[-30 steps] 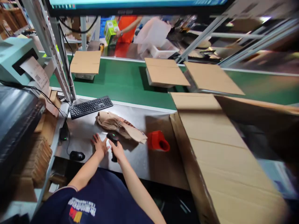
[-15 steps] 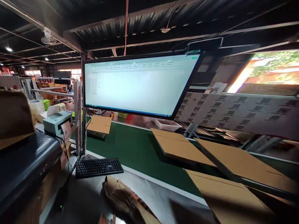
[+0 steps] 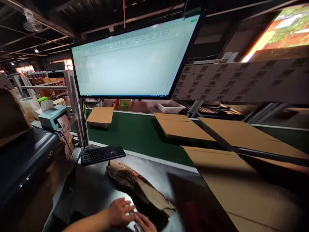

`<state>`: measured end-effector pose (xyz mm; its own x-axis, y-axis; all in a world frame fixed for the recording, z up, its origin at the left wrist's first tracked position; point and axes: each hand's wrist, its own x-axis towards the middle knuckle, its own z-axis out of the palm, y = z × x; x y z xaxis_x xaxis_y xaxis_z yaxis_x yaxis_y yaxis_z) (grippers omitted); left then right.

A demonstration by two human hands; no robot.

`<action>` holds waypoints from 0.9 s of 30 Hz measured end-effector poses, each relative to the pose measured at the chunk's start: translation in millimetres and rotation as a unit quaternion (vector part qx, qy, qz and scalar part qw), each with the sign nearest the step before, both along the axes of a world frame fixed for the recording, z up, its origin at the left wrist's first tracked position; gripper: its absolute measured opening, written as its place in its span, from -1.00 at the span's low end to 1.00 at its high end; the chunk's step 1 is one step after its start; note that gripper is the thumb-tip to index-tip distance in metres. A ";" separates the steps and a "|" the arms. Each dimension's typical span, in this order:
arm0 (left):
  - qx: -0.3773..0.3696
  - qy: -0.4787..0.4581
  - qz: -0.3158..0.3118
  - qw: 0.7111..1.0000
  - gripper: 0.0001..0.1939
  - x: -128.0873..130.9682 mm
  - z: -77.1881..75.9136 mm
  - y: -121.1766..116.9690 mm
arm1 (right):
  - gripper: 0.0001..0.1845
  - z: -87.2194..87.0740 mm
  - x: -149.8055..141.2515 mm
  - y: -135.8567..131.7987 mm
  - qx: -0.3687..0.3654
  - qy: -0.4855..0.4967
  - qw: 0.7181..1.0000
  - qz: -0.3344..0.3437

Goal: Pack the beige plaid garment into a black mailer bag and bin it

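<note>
A: Where to find the white sheet (image 3: 130, 199)?
B: On the shiny table (image 3: 154, 170), under the left hand (image 3: 119, 211), just beside the crumpled brown paper (image 3: 145, 188).
A: And the fingers?
B: On the left hand, bent over the sheet, close to the tips of the right hand (image 3: 146, 224). Maybe pinching something tiny, maybe not. Can't tell. Only part of the right hand in view, so can't tell about a grip there either.
A: Anything to worry about?
B: Could rip or crease the sheet, by pressing with one hand and tugging with the other. Could also knock the brown paper over the sheet, by swinging the right hand too wide.
A: And the keyboard (image 3: 103, 155)?
B: Well apart from both hands. Not much to fear there, but best to go slow.
</note>
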<state>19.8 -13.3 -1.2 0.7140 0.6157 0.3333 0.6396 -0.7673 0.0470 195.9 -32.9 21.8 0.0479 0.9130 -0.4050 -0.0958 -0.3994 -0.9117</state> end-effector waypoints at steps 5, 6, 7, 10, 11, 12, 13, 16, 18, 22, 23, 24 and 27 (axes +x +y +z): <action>-0.149 -0.094 0.176 0.968 -0.50 -11.6 33.2 -24.9 | -0.55 25.4 38.6 -37.6 0.008 -0.016 0.990 -0.140; -0.177 -0.116 0.210 0.954 -0.54 -12.1 44.1 -20.1 | -0.53 34.4 47.2 -41.5 0.009 -0.029 0.987 -0.159; -0.191 -0.143 0.240 0.941 -0.58 -10.2 55.7 -10.4 | -0.50 42.6 55.9 -43.2 0.014 -0.042 0.984 -0.174; -0.208 -0.198 0.277 0.917 -0.66 11.7 91.9 39.5 | -0.42 61.9 80.2 -36.7 0.043 -0.085 0.974 -0.205; -0.212 -0.197 0.286 0.913 -0.66 22.9 102.9 58.9 | -0.40 67.3 86.8 -30.4 0.057 -0.097 0.971 -0.211; -0.222 -0.178 0.298 0.911 -0.66 34.5 112.6 77.9 | -0.39 72.7 92.1 -21.6 0.074 -0.107 0.968 -0.215; -0.237 -0.143 0.316 0.907 -0.64 45.9 120.4 95.5 | -0.39 78.1 96.0 -10.2 0.094 -0.115 0.964 -0.219; -0.291 -0.021 0.380 0.878 -0.60 71.2 129.8 134.1 | -0.42 92.9 96.5 38.0 0.159 -0.123 0.955 -0.219; -0.310 0.019 0.405 0.860 -0.56 77.3 125.8 144.6 | -0.48 97.6 87.0 75.0 0.165 -0.121 0.960 -0.190; -0.316 0.045 0.401 0.858 -0.48 63.0 109.7 137.5 | -0.76 81.8 51.5 126.3 0.101 -0.158 0.980 -0.075; -0.320 0.048 0.395 0.860 -0.52 56.6 106.0 133.0 | -0.83 73.6 41.9 130.4 0.091 -0.168 0.980 -0.053; -0.322 0.050 0.389 0.862 -0.56 50.6 102.4 128.2 | -0.88 64.9 33.3 130.8 0.086 -0.177 0.980 -0.039; -0.314 0.050 0.376 0.870 -0.67 42.1 91.8 114.3 | -0.96 42.5 18.3 118.0 0.087 -0.210 0.974 -0.018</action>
<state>61.9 101.0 90.6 0.0357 0.9599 -0.2781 0.9749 0.0277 0.2208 214.2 85.1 64.3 0.2098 0.9608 -0.1813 0.2894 -0.2381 -0.9271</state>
